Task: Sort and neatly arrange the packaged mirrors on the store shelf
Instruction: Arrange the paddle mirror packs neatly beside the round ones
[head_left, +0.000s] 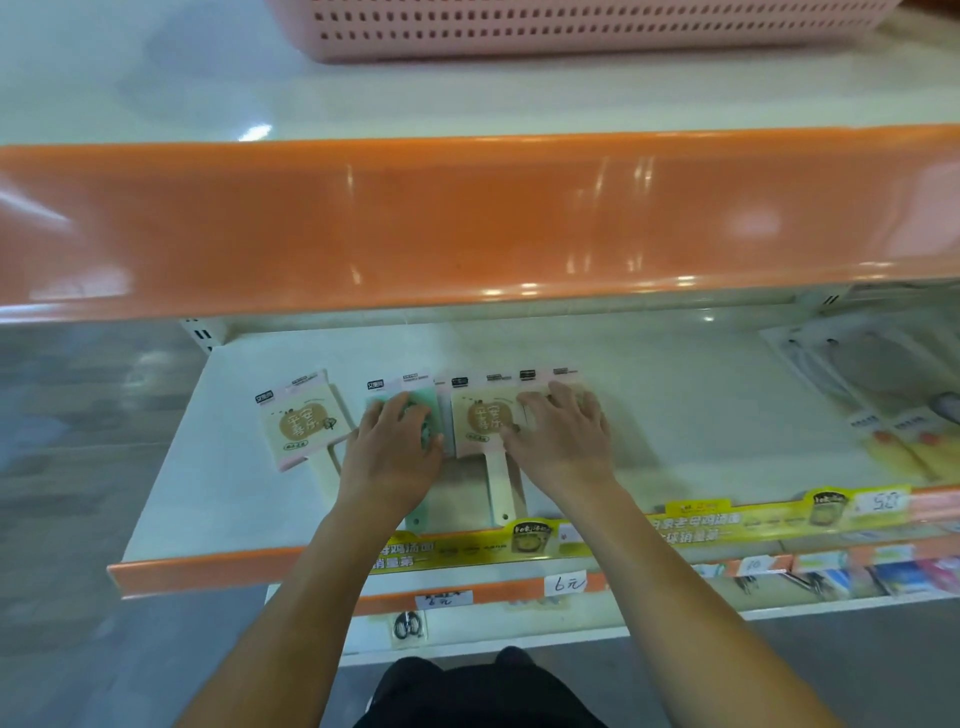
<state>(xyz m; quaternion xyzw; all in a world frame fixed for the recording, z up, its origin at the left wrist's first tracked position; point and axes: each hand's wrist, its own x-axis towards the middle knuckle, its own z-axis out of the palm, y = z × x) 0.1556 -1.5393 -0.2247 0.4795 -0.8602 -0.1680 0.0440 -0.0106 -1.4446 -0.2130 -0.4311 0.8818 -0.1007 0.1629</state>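
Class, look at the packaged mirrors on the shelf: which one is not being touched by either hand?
The leftmost beige mirror. It lies tilted and apart from the rest, while the left hand rests on the green mirror and the right hand on the overlapping beige ones.

Bright, even store light from overhead; soft picture with wide-angle bending.

Glare streaks and white spots sit on the glossy orange shelf lip (467, 223), and a bright patch shines on the white upper shelf (254, 132). Soft, faint shadows lie beside the hands on the lower shelf (701, 395). Straight shelf edges bow toward the frame borders. The left and right margins smear with motion blur, and the yellow price strip (727, 519) and small tags read fuzzy.
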